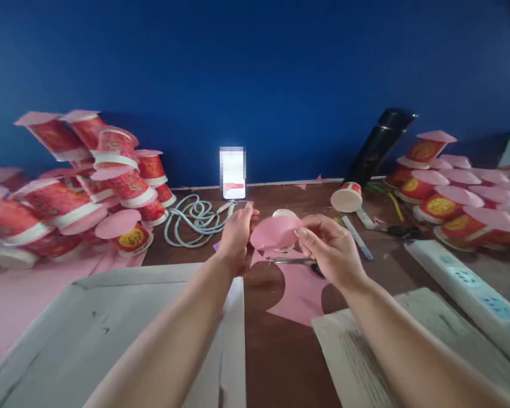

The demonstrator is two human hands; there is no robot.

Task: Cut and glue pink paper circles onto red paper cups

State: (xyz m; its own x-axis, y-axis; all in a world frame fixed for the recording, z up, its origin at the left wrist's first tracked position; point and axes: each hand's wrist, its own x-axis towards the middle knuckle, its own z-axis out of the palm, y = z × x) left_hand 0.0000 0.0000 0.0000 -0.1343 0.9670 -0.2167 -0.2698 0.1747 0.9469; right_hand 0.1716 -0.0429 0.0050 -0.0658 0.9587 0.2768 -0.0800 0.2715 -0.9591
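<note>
My right hand (334,249) pinches the edge of a round pink paper disc (275,232) between thumb and fingers. Behind the disc, a paper cup (285,214) shows only its pale rim; the rest is hidden. To the disc's left is my left hand (237,235), seen from the side with fingers stretched forward and nothing visible in it. Its fingertips are just below a lit phone (233,184); whether they touch anything I cannot tell. Under my right hand lie scissors (291,260), on a pink paper offcut (304,292) with curved cut edges.
Red paper cups (130,184) with pink discs are piled at left; more capped cups (442,207) stand at right. Around them are a coiled cable (191,224), black flask (380,144), tipped cup (347,196), power strip (467,277), white box (144,323) and printed paper (352,345).
</note>
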